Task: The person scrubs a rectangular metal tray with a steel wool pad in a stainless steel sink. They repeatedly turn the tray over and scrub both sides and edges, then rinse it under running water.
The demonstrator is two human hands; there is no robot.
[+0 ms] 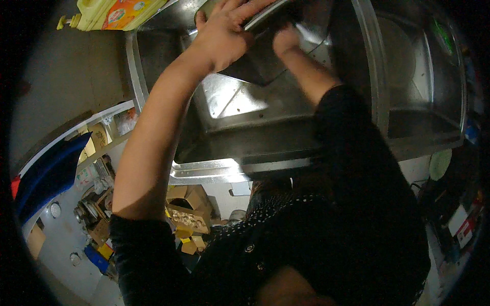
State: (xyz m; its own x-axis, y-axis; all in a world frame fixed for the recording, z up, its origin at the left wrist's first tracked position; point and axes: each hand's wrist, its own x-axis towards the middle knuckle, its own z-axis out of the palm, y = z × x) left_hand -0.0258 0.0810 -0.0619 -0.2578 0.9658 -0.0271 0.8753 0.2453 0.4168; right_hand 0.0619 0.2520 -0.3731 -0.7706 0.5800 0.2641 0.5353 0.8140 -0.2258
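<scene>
At the top of the view my left hand point(226, 36) grips the bright rim of a dark metal container point(252, 63), which is tilted inside a stainless steel sink basin point(245, 141). The container's upper part runs out of the picture, so its exact kind cannot be told. My right hand point(287, 40) is blurred and reaches down beside the container's inner face. Its fingers are hidden or lost in shadow, and I cannot see whether it holds anything. Light falls on the basin floor, where a few small dark specks lie.
A yellow jug point(122, 15) with an orange label lies on the counter at the upper left. A second steel basin point(405, 69) adjoins on the right, with a green item point(443, 36) at its far side. Below the counter are cardboard boxes point(191, 206) and a blue sheet point(53, 176).
</scene>
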